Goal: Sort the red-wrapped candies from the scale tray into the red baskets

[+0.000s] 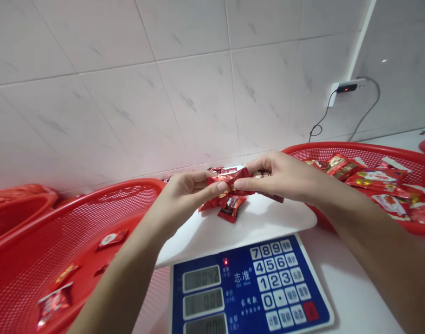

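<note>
1. Red foil packets (228, 182) are being held in a loose bunch between the two hands, just above the white weighing platform (233, 232) of an electronic scale (250, 287).
2. The left hand (188, 195) is being kept closed around the near side of the bunch, with its curled fingers and thumb gripping the foil.
3. The right hand (278, 178) is being kept closed on the far side, with the packets being pinched between thumb and forefinger. The two hands are almost touching across the bunch.
4. Further foil packets (232, 207) are being borne by the platform directly beneath the hands, partly hidden by them. Their exact number cannot be told.
5. A red mesh basket (59, 232) is being kept beside the scale on the left, with scattered packets (111, 240) lying on its base. A second red basin (17, 204) is being partly shown behind it.
6. Another red mesh basket (355, 150) is being kept behind the right forearm, and a heap of printed red packets (377, 176) is being held inside it.
7. A blue keypad panel (250, 297) is being shown on the scale front, beside three display windows (202, 290); their readings are too faint to be read. A small red lamp (225, 261) is being lit.
8. The scale is being carried by a white bench (355, 278) set against a marbled tile wall (198, 93), where a wall socket (346, 87) is being fed by dark cables.
</note>
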Demonstrator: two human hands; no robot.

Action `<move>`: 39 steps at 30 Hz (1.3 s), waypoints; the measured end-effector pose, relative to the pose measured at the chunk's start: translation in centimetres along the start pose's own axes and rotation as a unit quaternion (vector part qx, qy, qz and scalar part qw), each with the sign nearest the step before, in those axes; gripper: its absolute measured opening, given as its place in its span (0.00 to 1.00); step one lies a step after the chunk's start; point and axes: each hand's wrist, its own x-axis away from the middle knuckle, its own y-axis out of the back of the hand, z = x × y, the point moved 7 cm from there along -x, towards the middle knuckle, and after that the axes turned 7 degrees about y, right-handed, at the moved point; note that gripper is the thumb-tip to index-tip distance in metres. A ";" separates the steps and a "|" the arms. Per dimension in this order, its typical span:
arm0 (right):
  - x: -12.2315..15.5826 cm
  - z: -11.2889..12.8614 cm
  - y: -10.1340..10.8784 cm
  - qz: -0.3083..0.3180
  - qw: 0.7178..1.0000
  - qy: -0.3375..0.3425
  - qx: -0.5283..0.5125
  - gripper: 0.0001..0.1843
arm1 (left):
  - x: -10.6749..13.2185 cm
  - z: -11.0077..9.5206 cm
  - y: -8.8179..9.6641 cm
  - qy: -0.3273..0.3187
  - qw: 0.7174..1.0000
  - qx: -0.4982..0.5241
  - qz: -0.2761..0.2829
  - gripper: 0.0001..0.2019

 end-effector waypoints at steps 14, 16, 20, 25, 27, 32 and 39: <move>-0.3 -0.5 -0.6 0.048 0.999 0.010 -0.013 0.15 | -0.2 -0.1 0.4 -0.015 0.999 -0.048 0.000 0.16; -0.3 -0.4 -0.5 0.047 0.999 0.015 -0.015 0.12 | -0.2 -0.2 0.5 -0.016 0.999 -0.051 0.001 0.15; -0.4 -0.3 -0.5 0.041 0.999 0.015 -0.009 0.11 | -0.1 -0.5 0.6 -0.010 0.998 -0.067 0.007 0.16; -0.5 0.1 -0.4 -0.010 0.999 0.003 0.037 0.14 | 0.4 -1.5 0.7 -0.028 0.990 -0.132 -0.038 0.18; -0.5 0.3 -0.6 -0.016 0.998 0.007 0.054 0.18 | 0.5 -1.7 0.4 -0.034 0.988 -0.144 -0.039 0.17; -0.4 0.2 -0.9 -0.010 1.000 0.021 -0.005 0.18 | 0.5 -1.7 0.6 -0.044 0.993 -0.098 -0.050 0.14; -0.8 0.7 -1.2 -0.038 0.996 0.074 -0.033 0.15 | 0.5 -1.8 0.5 -0.063 0.994 -0.059 -0.071 0.15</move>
